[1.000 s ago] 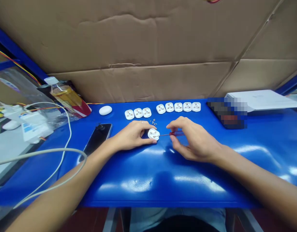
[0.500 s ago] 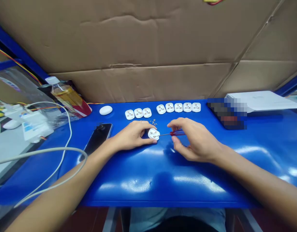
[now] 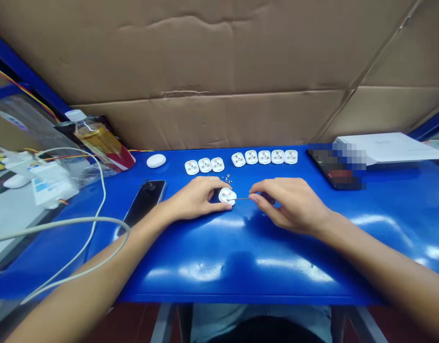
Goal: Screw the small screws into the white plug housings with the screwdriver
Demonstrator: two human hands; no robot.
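Observation:
My left hand (image 3: 198, 197) grips a small white plastic housing (image 3: 226, 194) with metal parts inside, thumb and fingers on its left side. In my right hand (image 3: 289, 202) is a screwdriver (image 3: 243, 198), its handle mostly hidden by the fingers. The thin shaft points left and its tip meets the housing near the lower middle. Just beyond the housing lie several small screws (image 3: 227, 179). Behind them stand similar white housings: a group of three (image 3: 204, 165) on the left and a longer row (image 3: 264, 157) on the right.
A smartphone (image 3: 144, 202) lies by my left forearm, near a white oval object (image 3: 156, 161). A drink bottle (image 3: 101, 143), white cables (image 3: 104, 190) and adapters (image 3: 50, 183) crowd the left. At right are a dark device (image 3: 335, 174) and a white box (image 3: 387, 146). Cardboard (image 3: 219, 66) walls the back.
My right thumb and fingers have closed together around the front of the screwdriver handle, where they were spread apart before. The left hand and the housing keep their place.

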